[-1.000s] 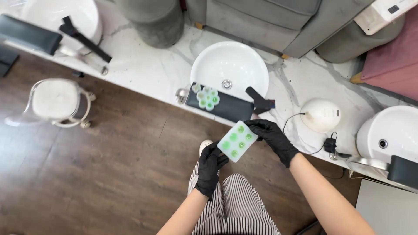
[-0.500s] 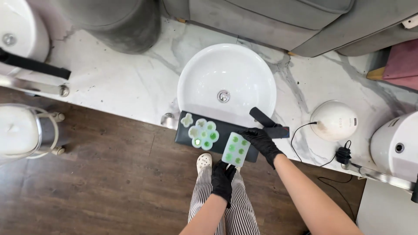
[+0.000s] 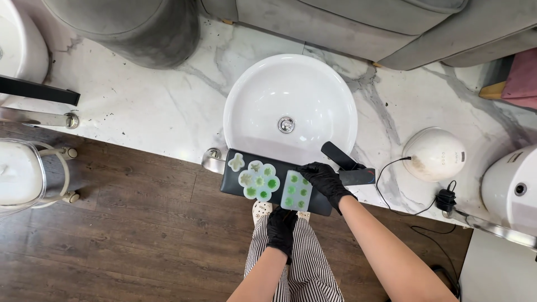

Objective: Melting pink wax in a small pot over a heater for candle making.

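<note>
Both my hands wear black gloves. A clear rectangular mould tray (image 3: 297,192) with several green-filled cells lies over the black padded rest (image 3: 235,182) in front of the round white basin (image 3: 263,100). My right hand (image 3: 321,180) grips the tray's upper right edge. My left hand (image 3: 281,225) holds its lower edge from below. To the tray's left, on the same pad, sit a round flower-shaped mould (image 3: 259,181) with green cells and a small clear flower-shaped piece (image 3: 236,162).
A black faucet (image 3: 344,162) stands at the basin's right. A white dome-shaped lamp (image 3: 434,153) with a black cable and plug (image 3: 446,199) sits on the marble ledge. Another basin (image 3: 512,187) is at far right, a white stool (image 3: 22,173) at far left on wood floor.
Both hands have carried the rectangular mould tray forward and down onto the black pad, beside the round mould. The view has closed in on the basin.
</note>
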